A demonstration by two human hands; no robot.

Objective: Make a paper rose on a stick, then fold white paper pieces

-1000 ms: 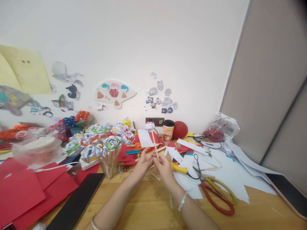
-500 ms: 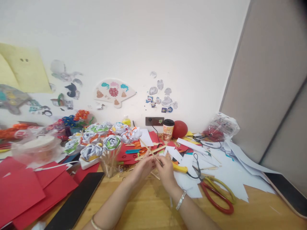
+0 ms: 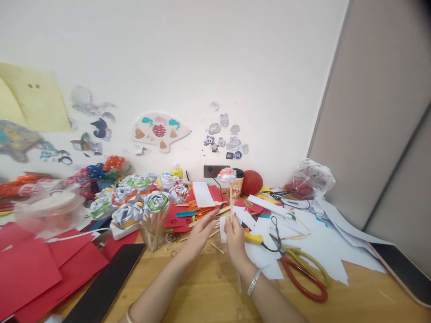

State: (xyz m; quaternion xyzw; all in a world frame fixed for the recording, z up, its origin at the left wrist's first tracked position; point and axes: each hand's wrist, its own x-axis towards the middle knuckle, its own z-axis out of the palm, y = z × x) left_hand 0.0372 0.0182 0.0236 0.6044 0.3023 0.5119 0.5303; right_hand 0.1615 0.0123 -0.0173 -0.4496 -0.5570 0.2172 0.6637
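Note:
My right hand (image 3: 236, 244) is closed around a thin wooden stick (image 3: 231, 199), which stands nearly upright. At the stick's top is a white and orange paper flower (image 3: 226, 175), in front of the paper cup (image 3: 237, 184). To the left, my left hand (image 3: 198, 235) has its fingers stretched out and holds nothing; it is apart from the stick. Beyond it lie loose wooden sticks (image 3: 205, 219) and coloured paper strips. A yellow-handled tool (image 3: 253, 237) with a black cord lies just right of my right hand.
Several white paper flowers (image 3: 156, 202) stand on sticks in a clear container (image 3: 153, 235) at the left. Red paper sheets (image 3: 27, 273) and a dark phone-like slab (image 3: 106, 282) lie nearer. Scissors (image 3: 305, 276), white paper (image 3: 323, 237) and a red ball (image 3: 252, 182) are to the right.
The stick has swung from a leftward slant to nearly upright, bringing its flower right, in front of the cup. My left hand has come off the stick and its fingers have opened.

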